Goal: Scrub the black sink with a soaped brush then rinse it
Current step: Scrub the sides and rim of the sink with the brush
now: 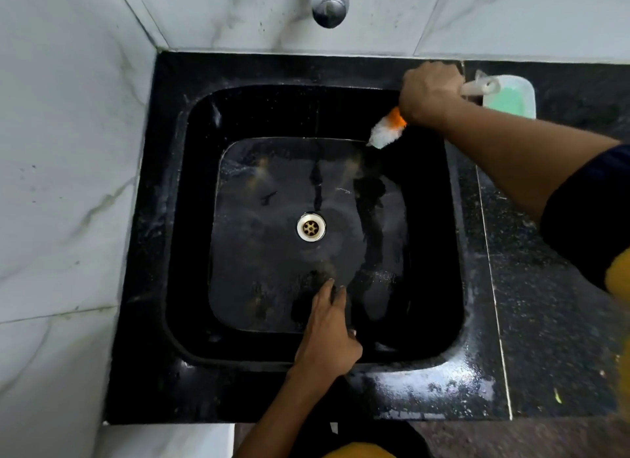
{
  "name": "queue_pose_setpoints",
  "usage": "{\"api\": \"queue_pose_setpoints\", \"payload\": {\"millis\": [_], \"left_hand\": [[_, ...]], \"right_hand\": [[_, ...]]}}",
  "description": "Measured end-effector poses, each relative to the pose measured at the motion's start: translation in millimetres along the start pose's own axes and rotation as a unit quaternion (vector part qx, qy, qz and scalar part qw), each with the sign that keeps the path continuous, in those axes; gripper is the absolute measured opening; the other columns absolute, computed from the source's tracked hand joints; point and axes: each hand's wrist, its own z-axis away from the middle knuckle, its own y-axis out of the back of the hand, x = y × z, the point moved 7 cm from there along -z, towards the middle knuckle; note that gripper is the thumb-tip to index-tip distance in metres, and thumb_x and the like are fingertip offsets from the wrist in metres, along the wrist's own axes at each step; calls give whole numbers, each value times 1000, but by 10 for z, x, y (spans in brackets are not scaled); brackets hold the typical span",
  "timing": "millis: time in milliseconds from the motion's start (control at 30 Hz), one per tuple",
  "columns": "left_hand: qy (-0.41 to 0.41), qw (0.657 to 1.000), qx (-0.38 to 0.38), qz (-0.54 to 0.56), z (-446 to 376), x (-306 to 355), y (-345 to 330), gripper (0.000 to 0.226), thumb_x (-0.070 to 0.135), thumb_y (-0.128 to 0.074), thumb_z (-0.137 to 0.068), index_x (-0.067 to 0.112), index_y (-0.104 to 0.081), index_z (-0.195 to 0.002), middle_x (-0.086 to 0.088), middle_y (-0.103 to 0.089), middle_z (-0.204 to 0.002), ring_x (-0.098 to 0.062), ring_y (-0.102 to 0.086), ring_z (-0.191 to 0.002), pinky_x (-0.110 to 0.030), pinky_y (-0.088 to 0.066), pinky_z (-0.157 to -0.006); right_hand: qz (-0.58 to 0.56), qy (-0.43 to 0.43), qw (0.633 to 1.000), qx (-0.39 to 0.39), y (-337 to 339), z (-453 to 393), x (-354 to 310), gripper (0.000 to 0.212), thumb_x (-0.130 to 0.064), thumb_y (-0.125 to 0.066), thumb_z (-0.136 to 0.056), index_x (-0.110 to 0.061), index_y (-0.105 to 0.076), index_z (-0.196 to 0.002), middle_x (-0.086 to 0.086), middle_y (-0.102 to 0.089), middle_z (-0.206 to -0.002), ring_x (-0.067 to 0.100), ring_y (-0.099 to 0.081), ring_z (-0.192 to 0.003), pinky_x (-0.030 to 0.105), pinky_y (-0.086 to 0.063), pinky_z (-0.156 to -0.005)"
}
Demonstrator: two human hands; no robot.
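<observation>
The black square sink (pixel 191 219) fills the middle of the view, its bottom wet with a pale drain (pixel 311 227) in the centre. My right hand (pixel 430 93) grips a brush at the sink's far right corner. The brush (pixel 387 132) has an orange base and white bristles that point down against the right inner wall. The white handle end sticks out past my fist. My left hand (pixel 329 328) reaches over the near rim, its straight fingers touching the sink bottom.
A chrome tap (pixel 329 6) hangs over the far side of the sink. A pale soap dish holding green soap (pixel 511 98) stands on the black counter (pixel 545 321) behind my right hand. White marble walls close the left and back. Foam lies on the near rim.
</observation>
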Motion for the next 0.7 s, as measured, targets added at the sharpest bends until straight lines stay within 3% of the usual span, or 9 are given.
{"api": "queue_pose_setpoints", "payload": {"millis": [100, 233, 367, 533, 700], "left_hand": [[-1, 1000, 7, 1, 2, 33, 13, 80, 15, -59, -90, 18, -15, -157, 9, 7, -163, -15, 3, -151, -27, -16, -121], [4, 1000, 8, 1, 5, 16, 18, 80, 15, -59, -90, 18, -15, -157, 9, 7, -164, -15, 3, -151, -28, -17, -121], [10, 1000, 7, 10, 31, 7, 35, 80, 16, -58, -91, 20, -13, -157, 11, 10, -163, -15, 4, -151, -28, -17, -121], [20, 1000, 9, 14, 28, -1, 36, 80, 16, -57, -93, 22, -10, -157, 15, 13, -162, -13, 6, -151, -30, -21, -121], [19, 999, 23, 14, 15, 1, 58, 80, 21, -57, -94, 24, -9, -157, 15, 13, -162, -11, 5, -151, -22, -10, -116]], "right_hand": [[-118, -6, 993, 12, -41, 51, -118, 32, -17, -55, -88, -2, -64, -114, 21, -62, -118, 39, -61, -109, 42, -50, -87], [-347, -33, 937, -7, -290, 172, -330, 30, -25, -57, -83, -4, -65, -103, 23, -63, -111, 41, -61, -104, 40, -50, -84], [-368, -116, 921, -58, -761, 319, -400, 31, -21, -56, -82, -6, -65, -107, 17, -63, -114, 36, -61, -106, 37, -48, -81], [-433, -45, 900, 4, -621, 86, -474, 18, -27, -52, -84, -16, -67, -82, 12, -65, -94, 36, -62, -92, 36, -51, -73], [-365, -42, 929, -50, -925, 125, -723, 29, -26, -55, -84, -14, -69, -105, 19, -62, -111, 40, -60, -102, 41, -50, -83]]}}
